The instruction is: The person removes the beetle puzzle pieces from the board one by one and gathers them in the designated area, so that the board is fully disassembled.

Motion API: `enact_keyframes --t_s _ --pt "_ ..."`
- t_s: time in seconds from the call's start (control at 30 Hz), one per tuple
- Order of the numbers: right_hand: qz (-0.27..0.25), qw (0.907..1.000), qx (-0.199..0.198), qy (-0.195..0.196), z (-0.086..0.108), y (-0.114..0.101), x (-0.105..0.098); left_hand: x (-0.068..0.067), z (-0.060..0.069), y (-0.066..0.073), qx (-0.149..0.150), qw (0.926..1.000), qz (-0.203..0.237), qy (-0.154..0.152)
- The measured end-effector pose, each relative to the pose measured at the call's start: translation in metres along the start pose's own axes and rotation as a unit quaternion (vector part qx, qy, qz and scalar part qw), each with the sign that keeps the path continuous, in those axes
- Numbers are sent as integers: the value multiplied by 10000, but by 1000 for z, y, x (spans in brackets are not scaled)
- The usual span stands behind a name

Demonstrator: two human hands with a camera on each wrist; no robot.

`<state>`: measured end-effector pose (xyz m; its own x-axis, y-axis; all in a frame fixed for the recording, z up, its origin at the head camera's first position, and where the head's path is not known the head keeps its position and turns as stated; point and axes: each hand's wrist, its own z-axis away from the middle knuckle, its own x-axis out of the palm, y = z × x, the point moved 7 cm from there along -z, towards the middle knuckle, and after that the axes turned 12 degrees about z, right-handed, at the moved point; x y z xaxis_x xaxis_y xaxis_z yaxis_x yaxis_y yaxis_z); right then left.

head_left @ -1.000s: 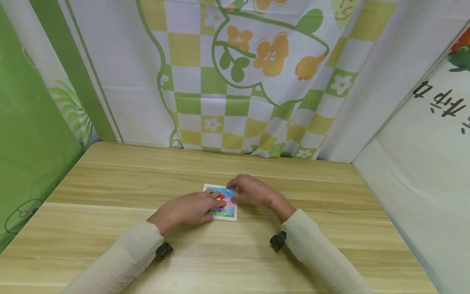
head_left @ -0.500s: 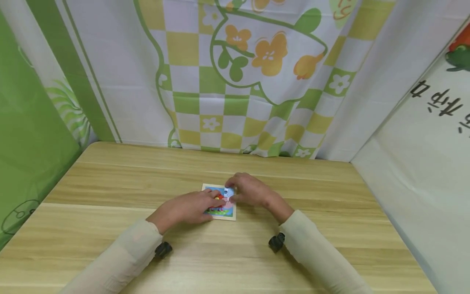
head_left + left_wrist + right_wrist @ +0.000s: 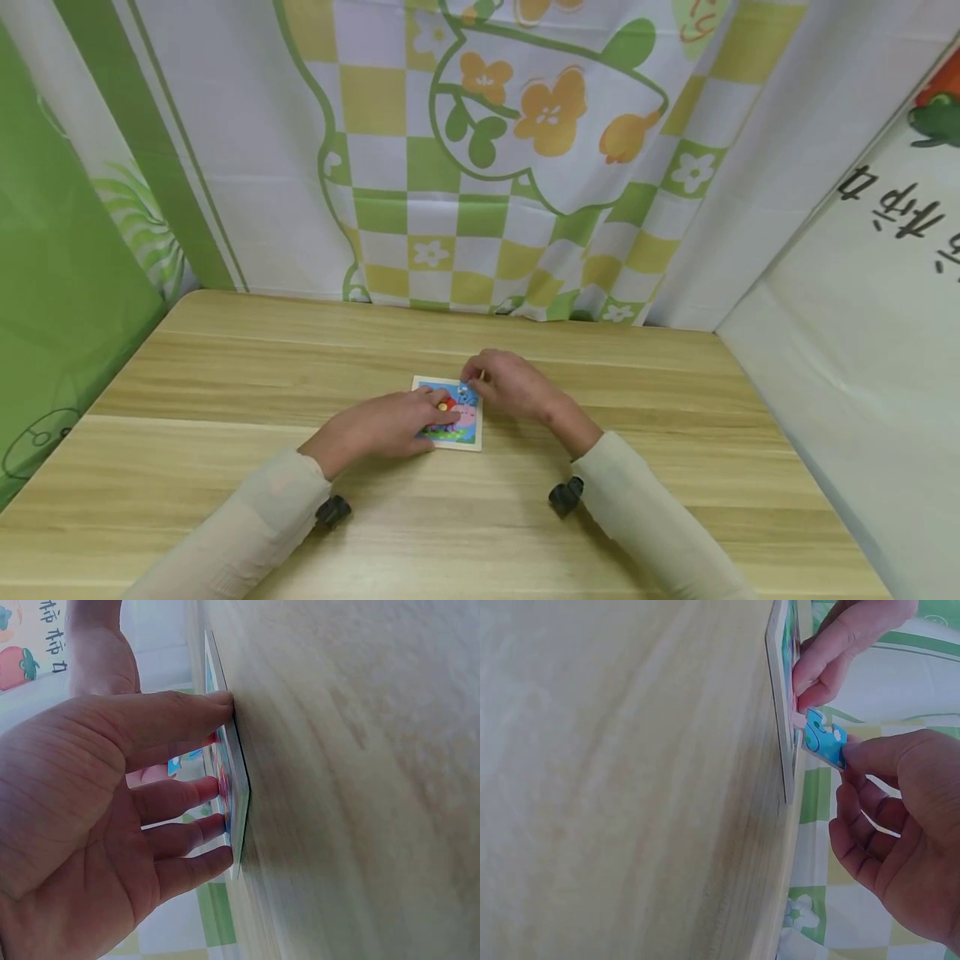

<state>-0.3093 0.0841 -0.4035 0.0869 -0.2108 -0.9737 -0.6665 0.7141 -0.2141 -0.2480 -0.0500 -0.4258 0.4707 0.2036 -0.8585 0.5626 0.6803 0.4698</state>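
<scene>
Framed jigsaw puzzle (image 3: 459, 447) on wood-grain table (image 3: 450, 525).
Puzzle's 8 o'clock side touched by the left hand (image 3: 386, 423), fingers extended, nothing grasped; blue jigsaw piece (image 3: 823, 742) held tilted at the 1 o'clock corner, pinched by the right hand (image 3: 517, 387); checkered floral curtain (image 3: 480, 217) hung beyond, at 12 o'clock.

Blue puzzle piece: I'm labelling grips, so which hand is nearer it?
Right: the right hand pinches the piece. The left hand rests on the puzzle board, left of the piece.
</scene>
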Motion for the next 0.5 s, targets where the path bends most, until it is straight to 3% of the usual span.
enact_keyframes --t_s 0.5 --pt "-134 9996 148 176 6 2 -7 0 0 1 193 9998 -69 63"
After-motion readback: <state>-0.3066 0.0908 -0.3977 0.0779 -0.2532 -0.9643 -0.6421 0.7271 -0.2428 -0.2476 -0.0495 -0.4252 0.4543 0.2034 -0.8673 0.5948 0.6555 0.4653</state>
